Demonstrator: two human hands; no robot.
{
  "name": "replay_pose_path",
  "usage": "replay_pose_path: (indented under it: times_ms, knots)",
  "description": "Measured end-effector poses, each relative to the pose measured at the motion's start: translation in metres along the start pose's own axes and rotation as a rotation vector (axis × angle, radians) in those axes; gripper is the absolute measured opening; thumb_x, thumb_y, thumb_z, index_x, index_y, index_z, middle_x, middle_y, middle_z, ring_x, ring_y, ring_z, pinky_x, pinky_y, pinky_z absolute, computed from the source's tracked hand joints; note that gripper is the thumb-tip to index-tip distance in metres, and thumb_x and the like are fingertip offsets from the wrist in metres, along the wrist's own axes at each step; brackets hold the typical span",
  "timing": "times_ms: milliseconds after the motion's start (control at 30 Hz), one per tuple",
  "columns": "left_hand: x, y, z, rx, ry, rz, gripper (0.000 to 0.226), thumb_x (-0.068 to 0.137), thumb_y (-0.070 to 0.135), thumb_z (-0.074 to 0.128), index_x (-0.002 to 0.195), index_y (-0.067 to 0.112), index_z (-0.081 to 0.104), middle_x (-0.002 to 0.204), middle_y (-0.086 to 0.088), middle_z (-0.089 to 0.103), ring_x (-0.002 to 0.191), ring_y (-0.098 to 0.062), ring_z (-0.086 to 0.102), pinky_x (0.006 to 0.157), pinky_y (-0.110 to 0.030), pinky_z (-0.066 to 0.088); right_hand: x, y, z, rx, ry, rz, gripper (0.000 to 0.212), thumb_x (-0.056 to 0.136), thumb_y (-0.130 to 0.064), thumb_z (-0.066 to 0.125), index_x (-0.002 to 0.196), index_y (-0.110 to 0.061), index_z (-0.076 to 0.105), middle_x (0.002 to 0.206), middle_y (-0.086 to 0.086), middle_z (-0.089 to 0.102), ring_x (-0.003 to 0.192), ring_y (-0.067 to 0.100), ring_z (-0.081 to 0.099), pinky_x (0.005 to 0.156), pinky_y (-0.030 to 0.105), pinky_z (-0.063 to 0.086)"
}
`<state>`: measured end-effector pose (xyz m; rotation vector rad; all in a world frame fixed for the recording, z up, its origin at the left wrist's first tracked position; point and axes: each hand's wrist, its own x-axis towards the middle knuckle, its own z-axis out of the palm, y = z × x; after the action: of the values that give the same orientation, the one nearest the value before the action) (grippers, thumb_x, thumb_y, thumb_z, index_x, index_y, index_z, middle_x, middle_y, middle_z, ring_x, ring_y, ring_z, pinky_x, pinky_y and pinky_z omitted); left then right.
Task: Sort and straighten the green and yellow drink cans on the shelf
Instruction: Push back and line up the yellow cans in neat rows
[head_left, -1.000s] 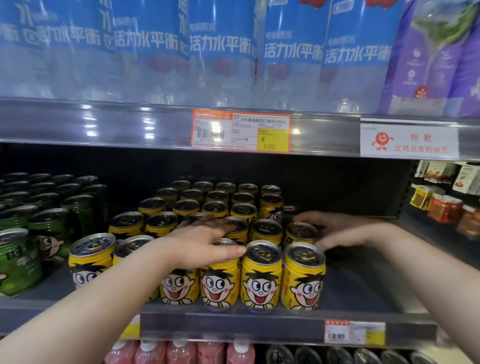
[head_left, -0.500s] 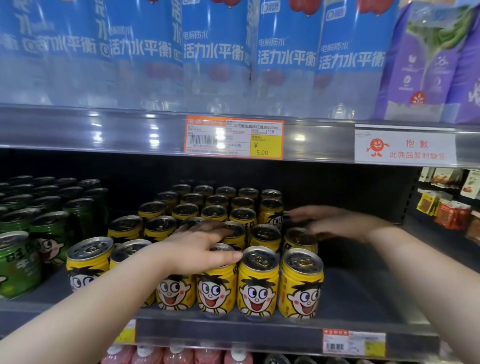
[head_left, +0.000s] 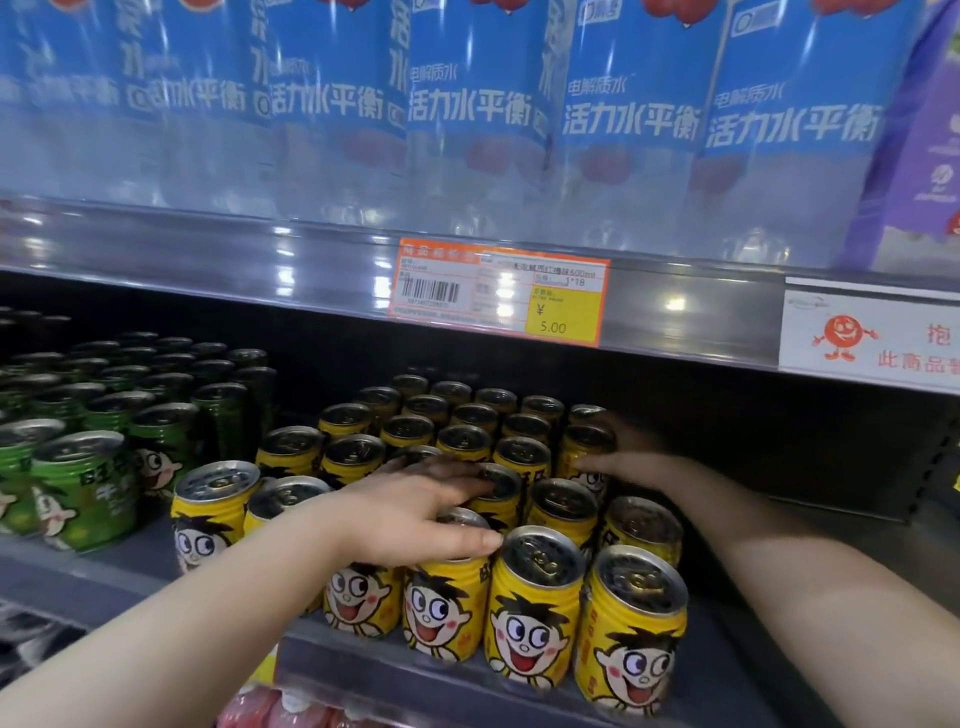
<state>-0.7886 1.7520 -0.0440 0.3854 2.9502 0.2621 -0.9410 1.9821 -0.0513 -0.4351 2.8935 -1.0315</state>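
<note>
Head view — left hand (head_left: 415, 512) flat, open over yellow cans (head_left: 535, 605); right hand (head_left: 631, 457) half-hidden behind them, grip unclear.

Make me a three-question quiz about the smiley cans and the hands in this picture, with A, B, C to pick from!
1. Where do the green cans stand?
A. left of the yellow cans
B. right of them
C. on the shelf above

2. What colour is the part of the price tag that says 5.00?
A. blue
B. yellow
C. green

3. What is the left hand doing?
A. lifting a can high
B. lying flat on top of yellow cans
C. holding a bottle

Answers:
1. A, the green group fills the left end of the shelf.
2. B, the 5.00 is printed on a yellow patch.
3. B, its palm and fingers rest across the can tops, while the right hand reaches to cans further back.
</note>
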Motion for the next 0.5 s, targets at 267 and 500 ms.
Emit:
replay_pose_path:
  times_ms: [267,500]
  knots:
    - [-0.001,0.001,-0.001,-0.028,-0.013,-0.013,0.069,0.082,0.069,0.034,0.144,0.044,0.017,0.156,0.016,0.010,0.144,-0.010,0.009,0.117,-0.038,0.014,-0.007,0.002,-0.016,0.003,-0.225,-0.098,0.053,0.080,-0.023,0.071,0.127,-0.027,0.047,0.123,-0.003,0.050,0.107,0.012,0.049,0.078,0.021,0.043]
    - [-0.002,0.006,-0.003,-0.009,-0.016,-0.017,0.065,0.086,0.064,0.035,0.144,0.043,0.016,0.156,0.016,0.010,0.144,-0.009,0.008,0.116,-0.037,0.013,-0.006,0.013,-0.032,0.075,-0.390,-0.093,0.026,0.084,-0.017,0.065,0.106,-0.027,0.056,0.113,0.001,0.059,0.102,0.012,0.059,0.084,0.030,0.054]
